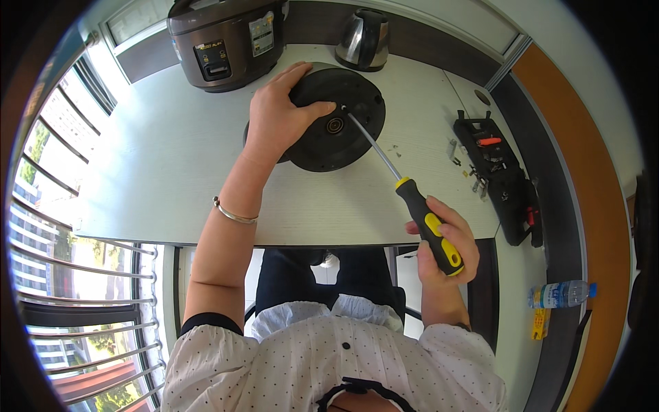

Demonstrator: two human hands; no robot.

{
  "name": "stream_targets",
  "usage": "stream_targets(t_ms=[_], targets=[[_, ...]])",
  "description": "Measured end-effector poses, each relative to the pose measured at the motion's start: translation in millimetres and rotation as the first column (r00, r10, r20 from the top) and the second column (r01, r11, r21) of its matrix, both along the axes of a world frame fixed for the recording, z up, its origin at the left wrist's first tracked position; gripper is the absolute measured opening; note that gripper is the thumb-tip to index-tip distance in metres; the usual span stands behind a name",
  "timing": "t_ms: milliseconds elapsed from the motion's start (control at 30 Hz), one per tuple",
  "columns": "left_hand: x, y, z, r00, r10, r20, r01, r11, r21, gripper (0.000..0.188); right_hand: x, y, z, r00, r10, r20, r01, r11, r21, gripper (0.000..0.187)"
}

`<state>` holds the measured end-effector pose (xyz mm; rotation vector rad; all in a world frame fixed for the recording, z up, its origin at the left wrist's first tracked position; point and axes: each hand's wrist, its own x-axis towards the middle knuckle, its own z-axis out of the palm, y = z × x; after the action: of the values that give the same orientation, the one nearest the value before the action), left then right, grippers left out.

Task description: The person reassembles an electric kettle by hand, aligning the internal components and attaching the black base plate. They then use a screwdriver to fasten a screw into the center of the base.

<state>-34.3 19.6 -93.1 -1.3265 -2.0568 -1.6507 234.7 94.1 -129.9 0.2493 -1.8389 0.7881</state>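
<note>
A black round appliance base [353, 147] with a ringed socket at its centre is held tilted up on the table, its flat face toward me. My left hand [281, 110] grips its upper left edge, the thumb stretched across the face just above the socket. In my right hand [449, 244] is a screwdriver [416, 198] with a black and yellow handle and a long metal shaft. Its tip meets the base close to my left thumb, near a small bright spot. What lies behind the base is mostly hidden.
A brown rice cooker [226, 48] stands at the back left, a steel electric kettle [362, 41] at the back. Small loose screws [395, 151] lie right of the base. Farther right are an unfolded black tool case [498, 172], a water bottle [559, 295] and a yellow box [540, 324].
</note>
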Motion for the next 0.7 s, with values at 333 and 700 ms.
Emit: stream_targets(t_ms=[333, 700], targets=[[-0.9, 0.4, -1.9, 1.0, 0.005, -0.02, -0.005, 1.0, 0.003, 0.056, 1.4, -9.7, 5.6, 1.0, -0.01, 0.027, 0.01, 1.0, -0.022, 0.041], [-0.8, 1.4, -2.4, 0.999, 0.011, -0.032, -0.011, 1.0, 0.001, 0.056, 9.6, -37.7, 32.5, 0.973, 0.036, 0.23, 0.054, 0.927, -0.371, 0.034]])
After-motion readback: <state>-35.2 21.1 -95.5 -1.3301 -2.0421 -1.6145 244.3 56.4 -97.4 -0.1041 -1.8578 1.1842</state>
